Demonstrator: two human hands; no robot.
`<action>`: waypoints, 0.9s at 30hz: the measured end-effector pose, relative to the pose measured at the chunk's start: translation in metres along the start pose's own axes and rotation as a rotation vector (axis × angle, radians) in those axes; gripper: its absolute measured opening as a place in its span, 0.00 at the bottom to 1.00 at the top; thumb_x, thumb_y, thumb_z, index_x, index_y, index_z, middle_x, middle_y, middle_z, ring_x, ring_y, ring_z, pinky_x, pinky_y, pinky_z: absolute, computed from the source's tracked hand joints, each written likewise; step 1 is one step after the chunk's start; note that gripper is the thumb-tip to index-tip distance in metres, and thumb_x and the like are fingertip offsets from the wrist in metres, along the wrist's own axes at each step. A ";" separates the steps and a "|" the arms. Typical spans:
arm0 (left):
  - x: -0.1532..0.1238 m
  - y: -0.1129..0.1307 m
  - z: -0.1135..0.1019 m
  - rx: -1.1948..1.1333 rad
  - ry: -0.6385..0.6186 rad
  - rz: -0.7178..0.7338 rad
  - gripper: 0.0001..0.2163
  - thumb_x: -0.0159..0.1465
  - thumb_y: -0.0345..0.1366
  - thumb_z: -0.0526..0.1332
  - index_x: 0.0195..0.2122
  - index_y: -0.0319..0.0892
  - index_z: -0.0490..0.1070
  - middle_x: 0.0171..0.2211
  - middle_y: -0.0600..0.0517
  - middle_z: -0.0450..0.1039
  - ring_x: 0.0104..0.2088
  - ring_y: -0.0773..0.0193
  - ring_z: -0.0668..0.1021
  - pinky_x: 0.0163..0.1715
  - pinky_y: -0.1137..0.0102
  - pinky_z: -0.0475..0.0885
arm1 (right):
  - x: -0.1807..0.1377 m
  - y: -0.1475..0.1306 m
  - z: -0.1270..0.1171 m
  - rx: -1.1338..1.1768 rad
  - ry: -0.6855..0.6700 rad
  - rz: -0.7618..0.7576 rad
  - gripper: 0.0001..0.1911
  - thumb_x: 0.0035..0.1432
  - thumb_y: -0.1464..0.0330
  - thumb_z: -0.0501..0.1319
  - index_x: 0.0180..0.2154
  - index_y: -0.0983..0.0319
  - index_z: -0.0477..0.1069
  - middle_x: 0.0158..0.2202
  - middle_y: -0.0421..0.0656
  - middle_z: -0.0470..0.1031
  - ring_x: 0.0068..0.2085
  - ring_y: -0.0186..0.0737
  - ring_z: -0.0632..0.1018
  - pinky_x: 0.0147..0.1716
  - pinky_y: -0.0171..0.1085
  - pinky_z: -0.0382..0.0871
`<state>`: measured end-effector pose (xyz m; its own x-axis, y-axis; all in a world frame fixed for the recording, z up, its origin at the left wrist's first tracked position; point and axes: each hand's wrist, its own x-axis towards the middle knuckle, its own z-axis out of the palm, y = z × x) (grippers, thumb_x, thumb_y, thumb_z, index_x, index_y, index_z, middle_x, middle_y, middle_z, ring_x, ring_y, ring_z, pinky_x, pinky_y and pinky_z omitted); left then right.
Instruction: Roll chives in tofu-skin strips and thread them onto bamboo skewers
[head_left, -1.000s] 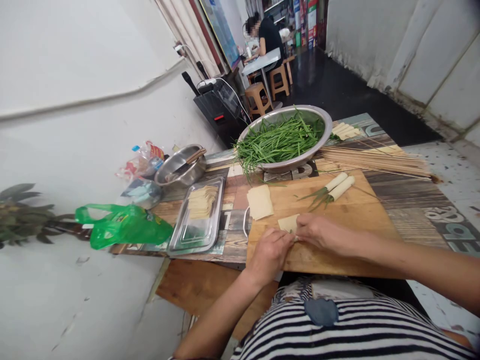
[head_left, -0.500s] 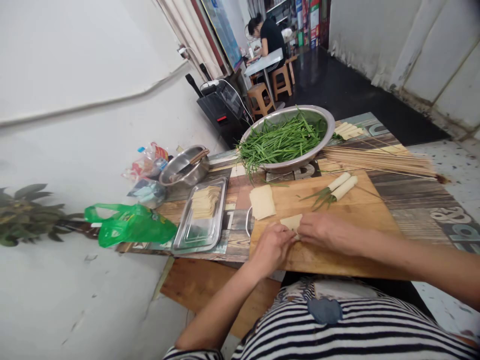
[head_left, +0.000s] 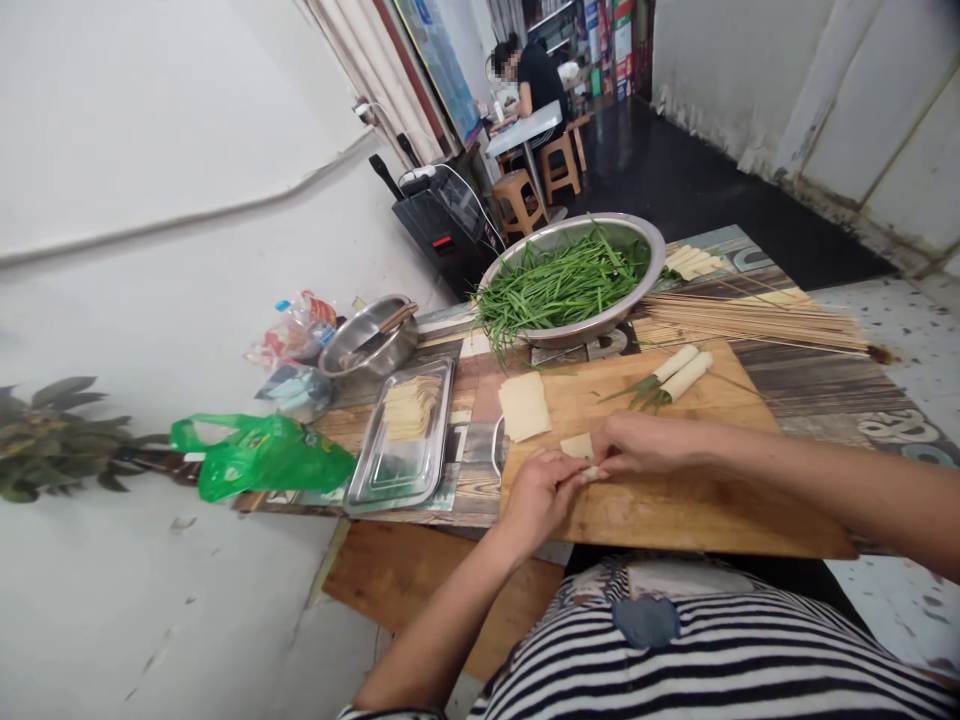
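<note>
Your left hand (head_left: 541,490) and right hand (head_left: 639,443) are meeting over a tofu-skin sheet (head_left: 578,447) on the cutting board (head_left: 675,500), fingertips of both pinching its near edge. The sheet is lying between the hands, pale yellow, thin, its near side curling into a roll. Two finished rolls (head_left: 679,370) are sitting farther back.

Cutting board (head_left: 675,500): table's near edge.
Chive bowl (head_left: 570,275): behind board.
Tray (head_left: 401,440): left of board.
Skewers (head_left: 750,320): right of bowl.
</note>
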<state>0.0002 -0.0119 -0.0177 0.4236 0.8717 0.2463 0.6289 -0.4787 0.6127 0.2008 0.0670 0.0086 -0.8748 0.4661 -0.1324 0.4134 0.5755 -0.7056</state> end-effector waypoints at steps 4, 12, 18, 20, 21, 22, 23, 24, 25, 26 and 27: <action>-0.005 0.000 0.002 0.070 0.058 0.067 0.08 0.68 0.35 0.58 0.42 0.43 0.77 0.33 0.49 0.78 0.33 0.64 0.75 0.35 0.69 0.69 | 0.006 0.001 -0.005 0.026 -0.070 0.058 0.09 0.53 0.68 0.61 0.27 0.66 0.77 0.19 0.37 0.66 0.23 0.29 0.63 0.23 0.31 0.52; -0.013 0.006 0.005 0.448 0.088 0.232 0.09 0.69 0.36 0.55 0.45 0.41 0.73 0.37 0.47 0.74 0.37 0.62 0.72 0.36 0.67 0.66 | 0.008 0.003 -0.006 0.019 -0.055 0.057 0.09 0.52 0.69 0.60 0.26 0.67 0.77 0.19 0.37 0.67 0.23 0.29 0.63 0.24 0.31 0.52; -0.007 0.007 0.001 0.455 0.055 0.221 0.08 0.69 0.34 0.55 0.43 0.42 0.73 0.34 0.50 0.75 0.33 0.64 0.71 0.34 0.66 0.60 | -0.003 0.006 0.006 -0.039 0.068 0.022 0.08 0.56 0.67 0.60 0.30 0.62 0.77 0.25 0.40 0.74 0.26 0.34 0.69 0.28 0.34 0.59; -0.005 0.008 0.000 0.440 0.027 0.205 0.08 0.69 0.34 0.55 0.41 0.42 0.74 0.33 0.50 0.75 0.33 0.64 0.72 0.34 0.66 0.58 | -0.009 0.003 0.014 -0.171 0.190 -0.029 0.10 0.60 0.65 0.58 0.31 0.60 0.76 0.29 0.43 0.75 0.30 0.38 0.70 0.31 0.36 0.61; -0.003 0.009 -0.001 0.435 0.012 0.194 0.08 0.69 0.34 0.55 0.40 0.42 0.74 0.33 0.50 0.75 0.33 0.63 0.72 0.34 0.65 0.58 | -0.012 0.002 0.018 -0.263 0.253 -0.071 0.12 0.62 0.64 0.56 0.32 0.59 0.76 0.31 0.44 0.75 0.32 0.40 0.70 0.32 0.38 0.61; -0.002 0.009 -0.002 0.432 -0.001 0.181 0.08 0.69 0.33 0.55 0.39 0.42 0.75 0.32 0.50 0.75 0.33 0.63 0.72 0.35 0.65 0.58 | -0.014 0.001 0.023 -0.358 0.301 -0.123 0.14 0.64 0.64 0.53 0.33 0.59 0.76 0.33 0.46 0.74 0.34 0.41 0.70 0.34 0.39 0.62; -0.001 0.010 -0.003 0.428 -0.013 0.168 0.09 0.69 0.33 0.55 0.37 0.42 0.75 0.32 0.50 0.75 0.33 0.63 0.72 0.35 0.65 0.57 | -0.015 0.000 0.028 -0.443 0.332 -0.181 0.15 0.66 0.65 0.51 0.34 0.59 0.75 0.34 0.46 0.74 0.35 0.42 0.70 0.35 0.40 0.62; -0.001 0.010 -0.003 0.423 -0.021 0.158 0.09 0.69 0.33 0.55 0.36 0.42 0.75 0.31 0.50 0.75 0.33 0.63 0.72 0.35 0.65 0.57 | -0.015 0.000 0.032 -0.510 0.346 -0.236 0.17 0.67 0.66 0.49 0.35 0.59 0.75 0.33 0.46 0.73 0.35 0.43 0.69 0.35 0.40 0.62; 0.000 0.009 -0.003 0.415 -0.024 0.150 0.09 0.69 0.33 0.56 0.36 0.42 0.75 0.31 0.50 0.75 0.33 0.63 0.72 0.36 0.65 0.58 | -0.014 0.001 0.036 -0.560 0.348 -0.284 0.17 0.67 0.68 0.48 0.35 0.60 0.75 0.33 0.46 0.72 0.35 0.42 0.68 0.35 0.40 0.62; 0.000 0.008 -0.003 0.404 -0.023 0.145 0.09 0.68 0.34 0.56 0.36 0.42 0.76 0.32 0.50 0.75 0.33 0.63 0.72 0.36 0.65 0.58 | -0.013 0.003 0.040 -0.595 0.348 -0.319 0.18 0.68 0.69 0.47 0.35 0.61 0.75 0.32 0.46 0.72 0.34 0.42 0.67 0.35 0.40 0.61; -0.001 0.008 -0.003 0.391 -0.015 0.143 0.08 0.68 0.34 0.56 0.36 0.43 0.76 0.32 0.50 0.75 0.34 0.63 0.73 0.36 0.65 0.58 | -0.012 0.005 0.043 -0.618 0.350 -0.336 0.18 0.67 0.70 0.47 0.35 0.62 0.74 0.31 0.46 0.71 0.34 0.41 0.67 0.34 0.40 0.61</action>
<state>0.0026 -0.0162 -0.0113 0.5321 0.7935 0.2954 0.7623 -0.6008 0.2407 0.2019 0.0351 -0.0234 -0.8897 0.3264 0.3191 0.2963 0.9447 -0.1403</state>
